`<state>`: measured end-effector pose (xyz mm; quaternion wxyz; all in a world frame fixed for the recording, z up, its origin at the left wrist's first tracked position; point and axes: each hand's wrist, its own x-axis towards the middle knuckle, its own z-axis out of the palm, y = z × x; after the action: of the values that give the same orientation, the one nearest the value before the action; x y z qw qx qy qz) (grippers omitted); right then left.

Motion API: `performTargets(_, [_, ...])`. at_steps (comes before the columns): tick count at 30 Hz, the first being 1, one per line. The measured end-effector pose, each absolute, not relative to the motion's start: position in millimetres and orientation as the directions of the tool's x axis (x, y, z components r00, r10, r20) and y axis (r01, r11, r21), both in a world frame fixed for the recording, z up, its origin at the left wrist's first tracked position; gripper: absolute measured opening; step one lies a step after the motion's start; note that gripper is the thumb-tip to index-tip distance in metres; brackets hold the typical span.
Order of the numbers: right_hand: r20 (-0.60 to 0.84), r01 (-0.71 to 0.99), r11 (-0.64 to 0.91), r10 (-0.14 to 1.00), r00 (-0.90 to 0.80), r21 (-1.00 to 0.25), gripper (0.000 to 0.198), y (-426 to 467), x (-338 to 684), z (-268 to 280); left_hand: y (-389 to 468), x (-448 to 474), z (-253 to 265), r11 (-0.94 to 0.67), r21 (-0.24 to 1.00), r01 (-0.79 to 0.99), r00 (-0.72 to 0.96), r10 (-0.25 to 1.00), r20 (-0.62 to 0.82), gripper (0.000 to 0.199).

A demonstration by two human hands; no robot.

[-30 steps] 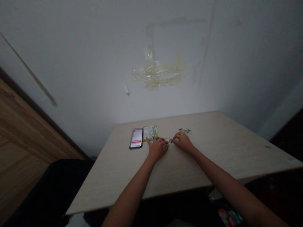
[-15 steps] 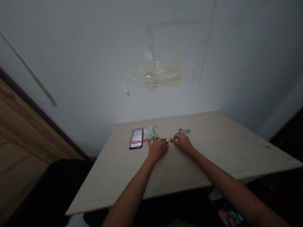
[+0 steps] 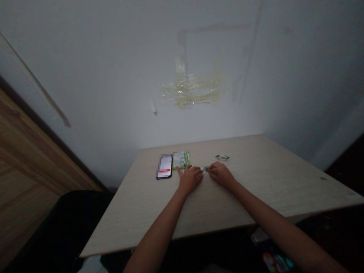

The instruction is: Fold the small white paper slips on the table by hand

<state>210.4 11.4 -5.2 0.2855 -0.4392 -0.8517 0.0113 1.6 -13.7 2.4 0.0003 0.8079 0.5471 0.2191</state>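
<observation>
Between my hands on the table is a small, flat white, blue and green packet (image 3: 204,169), mostly covered by fingers. My left hand (image 3: 190,179) rests palm down at its left end, thumb and forefinger closed on it, while the outer fingers spread toward a green and white printed pouch (image 3: 181,159). With fingertips pinched together, my right hand (image 3: 221,174) grips the packet's right end. What exactly the packet is cannot be made out in this dim light.
Left of the pouch lies a phone (image 3: 164,167) with a lit, partly blurred screen. A small greenish wrapper (image 3: 222,157) sits beyond my right hand. The pale wooden table (image 3: 148,212) meets a wall (image 3: 113,76) with peeling tape (image 3: 196,91). Dark space lies below its front edge.
My right hand has shifted slightly, its fingers drawing into a tighter pinch on the packet's right end. The left hand has stayed in place, and the camera view has moved slightly.
</observation>
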Motion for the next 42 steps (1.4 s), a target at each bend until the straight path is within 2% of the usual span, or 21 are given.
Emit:
performTargets(17, [0.435, 0.815, 0.568, 0.766, -0.473, -0.113, 0.021, 4.3, 207.7, -0.8, -12.1, 1.9, 4.9, -0.397, 0.268, 0.878, 0.316, 0.901, 0.298, 0.025])
performTargets(32, [0.428, 0.856, 0.508, 0.798, -0.424, -0.098, 0.022, -1.7, 204.0, 1.5, -11.0, 1.0, 3.5, -0.390, 0.252, 0.886, 0.317, 0.904, 0.286, 0.027])
performTargets(42, [0.404, 0.925, 0.372, 0.861, -0.311, -0.080, 0.023, -7.1, 202.7, 6.1, -13.3, 1.3, 7.7, -0.374, 0.281, 0.884, 0.305, 0.916, 0.261, 0.028])
